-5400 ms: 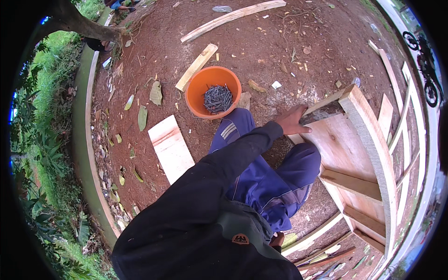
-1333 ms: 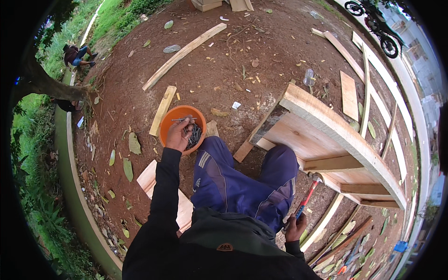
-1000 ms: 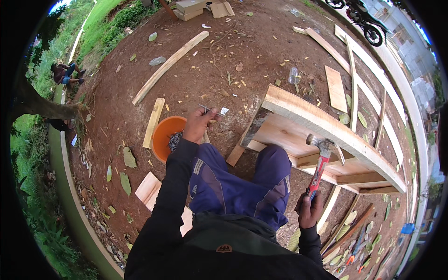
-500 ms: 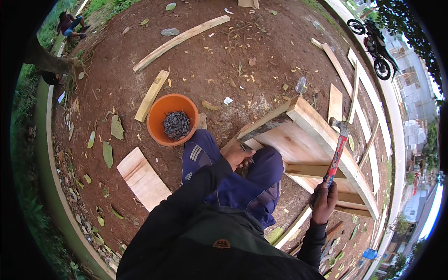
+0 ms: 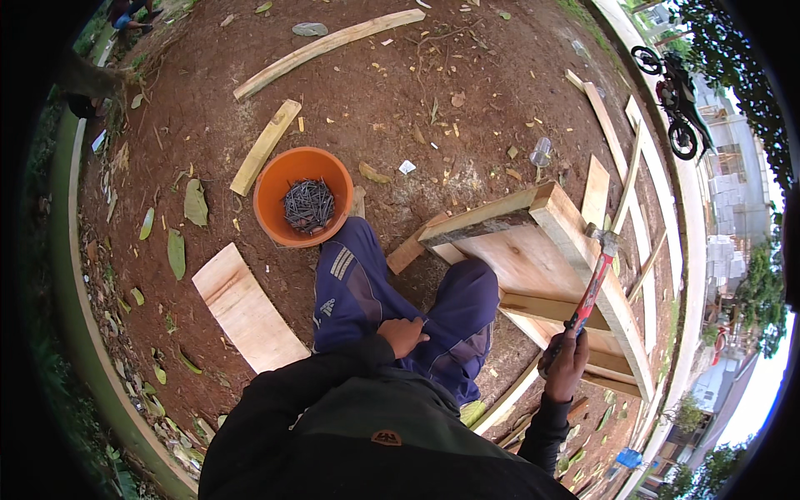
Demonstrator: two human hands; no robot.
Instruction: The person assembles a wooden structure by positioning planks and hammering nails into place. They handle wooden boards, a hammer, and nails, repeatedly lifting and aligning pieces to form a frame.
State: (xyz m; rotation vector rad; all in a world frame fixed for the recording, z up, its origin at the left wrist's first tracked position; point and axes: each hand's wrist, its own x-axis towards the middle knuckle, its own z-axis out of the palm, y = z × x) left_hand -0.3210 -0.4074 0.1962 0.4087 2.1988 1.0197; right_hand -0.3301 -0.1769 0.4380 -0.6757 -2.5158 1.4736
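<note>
My right hand (image 5: 567,362) is wrapped round the lower handle of a claw hammer (image 5: 594,283), red with a dark grip. The metal head points away from me, over the edge of a wooden box-like frame (image 5: 521,254) that leans by my right knee. My left hand (image 5: 403,336) is low over my lap against the blue trousers (image 5: 362,275), fingers curled closed; whatever lies inside them is hidden. Ahead of my left knee stands an orange bucket (image 5: 268,200) holding many loose nails (image 5: 308,206).
A flat board (image 5: 250,308) lies on the soil at my left. A short plank (image 5: 265,148) and a long strip (image 5: 329,52) lie beyond the bucket. Several long planks (image 5: 642,200) stretch along the right. A motorcycle (image 5: 677,100) stands by the path; a person (image 5: 129,15) is far left.
My left hand has drawn back from between my knees toward my lap. The hammer stays in my right hand, shifted slightly down and left in view. The whole view has tilted a little.
</note>
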